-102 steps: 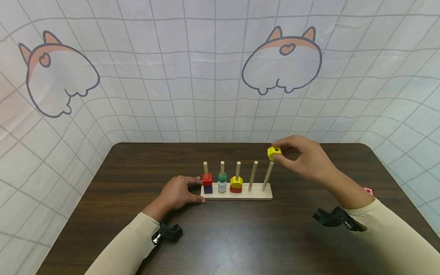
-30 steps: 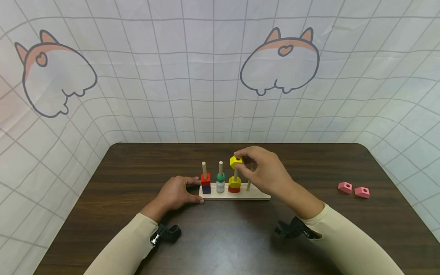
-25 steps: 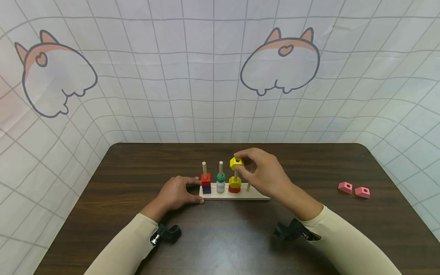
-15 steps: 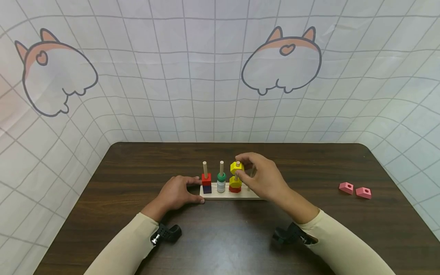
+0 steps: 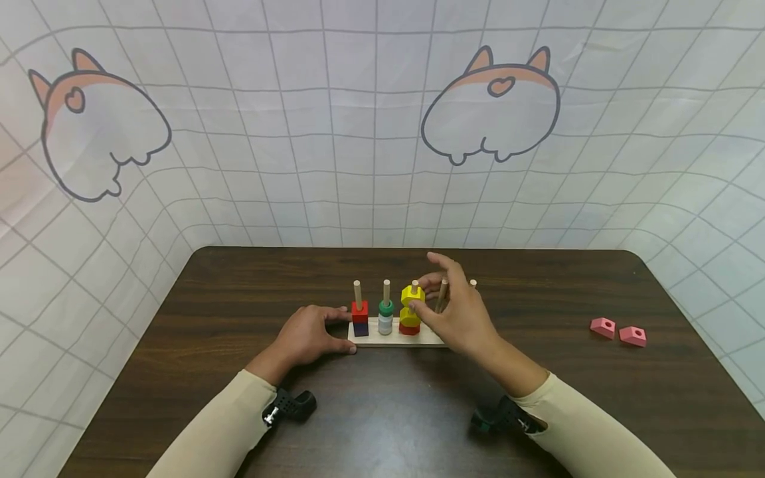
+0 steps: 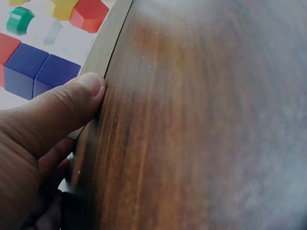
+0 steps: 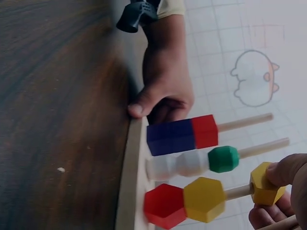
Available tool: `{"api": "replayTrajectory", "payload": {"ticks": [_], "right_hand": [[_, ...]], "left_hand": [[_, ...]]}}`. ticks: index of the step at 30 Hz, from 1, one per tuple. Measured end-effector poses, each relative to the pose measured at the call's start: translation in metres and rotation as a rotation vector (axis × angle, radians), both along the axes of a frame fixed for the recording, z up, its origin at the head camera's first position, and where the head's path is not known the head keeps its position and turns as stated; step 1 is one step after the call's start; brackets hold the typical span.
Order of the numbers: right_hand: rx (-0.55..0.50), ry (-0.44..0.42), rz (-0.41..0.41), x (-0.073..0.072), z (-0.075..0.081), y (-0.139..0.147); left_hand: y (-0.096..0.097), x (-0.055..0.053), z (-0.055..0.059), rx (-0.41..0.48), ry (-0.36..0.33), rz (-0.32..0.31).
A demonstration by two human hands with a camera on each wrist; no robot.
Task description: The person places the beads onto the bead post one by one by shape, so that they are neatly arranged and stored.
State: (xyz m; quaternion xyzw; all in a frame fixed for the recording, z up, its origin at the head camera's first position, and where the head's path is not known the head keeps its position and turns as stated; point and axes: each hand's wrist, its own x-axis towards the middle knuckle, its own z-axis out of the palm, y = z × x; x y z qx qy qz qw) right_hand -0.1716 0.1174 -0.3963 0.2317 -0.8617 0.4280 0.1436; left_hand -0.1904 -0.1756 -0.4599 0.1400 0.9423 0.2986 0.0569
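Note:
My left hand holds the left end of a wooden peg stand, its thumb along the front edge. On the leftmost peg, a red block tops dark blue ones. A green bead sits above white ones on the second peg. The third carries a red hexagonal block below a yellow one. My right hand has thumb and fingers about another yellow hexagonal block, threaded near that peg's top; the index finger is raised. In the head view this hand partly hides the stand's right end.
Two pink blocks with holes lie on the dark wood table to the right. Bare pegs stand at the right of the stand. A white gridded curtain hangs behind the table.
My right hand has brought the yellow hexagonal block left from beyond the stand and threaded it onto the third peg. Its index finger has just lifted. The left hand stays put.

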Motion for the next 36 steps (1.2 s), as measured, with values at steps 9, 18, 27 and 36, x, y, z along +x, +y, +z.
{"api": "replayTrajectory", "payload": {"ticks": [9,18,27,36], "right_hand": [[-0.015,-0.076,-0.01,-0.003,-0.016,0.0],[-0.043,-0.061,0.01,-0.002,-0.02,0.001],[-0.042,0.098,0.051,0.012,-0.009,0.009],[0.004,0.156,0.029,0.024,-0.007,0.033]], "left_hand": [[0.001,-0.001,0.001,-0.013,0.0,-0.003],[0.001,-0.001,0.002,-0.015,-0.001,-0.002],[0.0,0.0,0.002,-0.016,-0.003,-0.001],[0.0,-0.001,0.002,-0.014,0.002,-0.002]]}}
